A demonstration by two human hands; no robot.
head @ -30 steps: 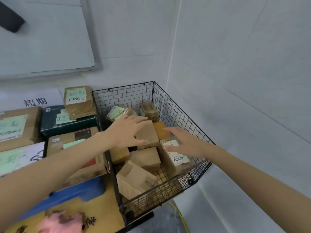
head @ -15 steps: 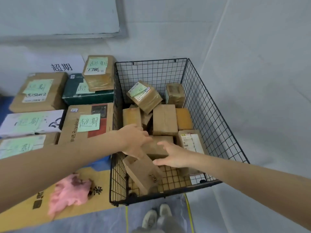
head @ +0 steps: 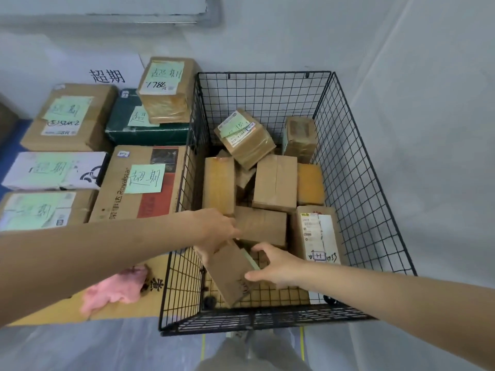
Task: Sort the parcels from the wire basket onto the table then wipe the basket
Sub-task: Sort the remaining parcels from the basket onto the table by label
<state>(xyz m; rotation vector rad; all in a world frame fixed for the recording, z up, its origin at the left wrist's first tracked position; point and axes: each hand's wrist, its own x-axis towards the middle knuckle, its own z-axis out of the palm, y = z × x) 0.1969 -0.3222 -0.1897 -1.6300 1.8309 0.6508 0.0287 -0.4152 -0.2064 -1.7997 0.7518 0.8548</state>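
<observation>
A black wire basket (head: 359, 167) stands at the right and holds several brown cardboard parcels. A tilted brown parcel (head: 230, 274) leans at the basket's near left corner. My left hand (head: 217, 231) grips its upper left end and my right hand (head: 276, 266) holds its right side, thumb on top. Behind it lie a flat brown parcel (head: 261, 226), a labelled parcel (head: 317, 234) at the right and a taped parcel with a green note (head: 245, 137) at the back.
Left of the basket, larger boxes with green notes lie on the table, among them a Royalsta box (head: 139, 183) and a dark green box (head: 128, 129). A pink cloth (head: 115, 290) lies on flat cardboard near the table's front edge. A white wall runs close on the right.
Both hands came down from the parcels in the middle of the basket to the tilted parcel at the near corner and took hold of it. The view has tilted downward.
</observation>
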